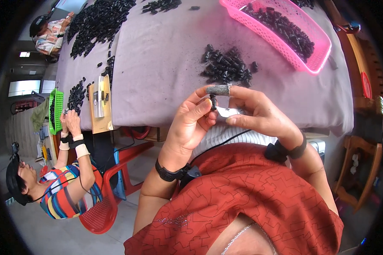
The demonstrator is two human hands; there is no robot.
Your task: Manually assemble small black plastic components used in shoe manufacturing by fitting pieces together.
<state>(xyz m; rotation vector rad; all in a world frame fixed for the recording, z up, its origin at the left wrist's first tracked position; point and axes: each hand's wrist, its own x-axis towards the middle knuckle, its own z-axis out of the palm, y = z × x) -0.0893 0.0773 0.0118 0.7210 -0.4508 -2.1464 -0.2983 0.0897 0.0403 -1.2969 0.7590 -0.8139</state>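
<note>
1. Work surface: cloth-covered table (pixel 166 63), grey-mauve, dark specks scattered over it.
2. Left hand (pixel 189 112): thumb and fingers pinched on one small black part (pixel 213 103), held upright near the table's front edge.
3. Right hand (pixel 259 112): thumb and fingers closed on a thin pale strip (pixel 227 112), metallic-looking, just beside the part; contact cannot be told.
4. Loose pile (pixel 227 66) of similar black parts, just beyond the hands.
5. Pink basket (pixel 321 59), perforated, upper right, holding many more.
6. Large black heap (pixel 98 25), far left.
7. Co-worker (pixel 72 187), left, hands together beside a green basket (pixel 58 111).
8. Progress, as judged: one part in hand, unfinished; loose pile apparently outstanding; basket contents possibly done, though finished and unfinished parts look alike.
</note>
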